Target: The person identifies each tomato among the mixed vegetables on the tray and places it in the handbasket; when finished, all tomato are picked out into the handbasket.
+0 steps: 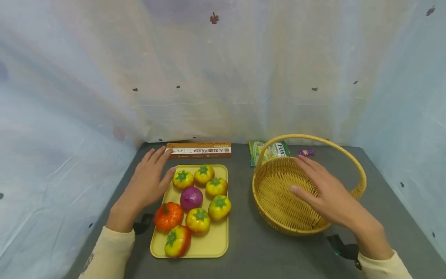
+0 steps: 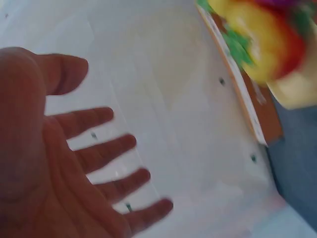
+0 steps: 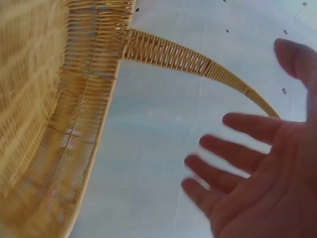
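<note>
The right grip (image 1: 326,194) seemingly hovers over the basket (image 1: 278,199).

Pale, dark-flecked curtains (image 1: 244,77) on three sides; dark grey tabletop (image 1: 242,244).

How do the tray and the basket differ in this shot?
The tray is smooth and rectangular; the basket is woven and round. The basket has an arched handle; the tray has none. The tray carries produce; the basket shows bare weave inside. Both are yellowish and sit on the table.
</note>
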Available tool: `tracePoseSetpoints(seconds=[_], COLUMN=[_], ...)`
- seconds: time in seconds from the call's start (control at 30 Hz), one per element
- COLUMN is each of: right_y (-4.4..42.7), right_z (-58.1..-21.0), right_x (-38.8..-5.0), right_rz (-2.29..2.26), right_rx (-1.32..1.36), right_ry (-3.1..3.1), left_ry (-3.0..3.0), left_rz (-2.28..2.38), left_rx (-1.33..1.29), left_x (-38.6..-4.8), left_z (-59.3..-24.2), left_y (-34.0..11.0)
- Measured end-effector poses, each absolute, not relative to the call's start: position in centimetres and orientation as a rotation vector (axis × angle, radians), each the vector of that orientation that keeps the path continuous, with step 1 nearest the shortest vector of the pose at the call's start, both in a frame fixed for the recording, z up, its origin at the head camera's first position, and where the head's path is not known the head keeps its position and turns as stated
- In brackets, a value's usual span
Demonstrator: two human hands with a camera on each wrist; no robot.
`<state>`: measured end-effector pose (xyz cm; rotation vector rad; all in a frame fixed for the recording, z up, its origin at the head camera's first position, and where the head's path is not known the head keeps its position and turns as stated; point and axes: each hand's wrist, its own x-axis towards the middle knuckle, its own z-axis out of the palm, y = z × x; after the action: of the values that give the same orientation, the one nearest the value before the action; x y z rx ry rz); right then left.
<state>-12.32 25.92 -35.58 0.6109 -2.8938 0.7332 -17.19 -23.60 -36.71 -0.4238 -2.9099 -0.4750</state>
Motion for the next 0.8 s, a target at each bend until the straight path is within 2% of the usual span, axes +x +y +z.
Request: tracePoseSetpoints(seconds=[0.2, 0.37, 0.57, 0.8], right_y=[28.0, 28.1, 26.6, 22.9], right_z=[-35.4, -35.7, -37.1, -38.6], right_x=[-9.8, -8.6, -8.9, -10.2], right_rz=[0.810, 0.871, 0.997, 1.079], right_rx=[0.675, 0.730, 0.853, 0.992], right_ry=[-2.820, -2.787, -2.713, -2.664], left_ry=[-2.888, -2.946, -2.960, -3.013], left_rz=[-0.643, -0.685, -0.748, -0.864], left_rx=[-0.494, -0.502, -0.532, -0.464], left_x=[-16.2, -16.2, -17.3, -20.2], left_z=[-37.0, -37.5, -39.4, -42.6], left_y=[-28.4, -30.7, -31.3, -30.0])
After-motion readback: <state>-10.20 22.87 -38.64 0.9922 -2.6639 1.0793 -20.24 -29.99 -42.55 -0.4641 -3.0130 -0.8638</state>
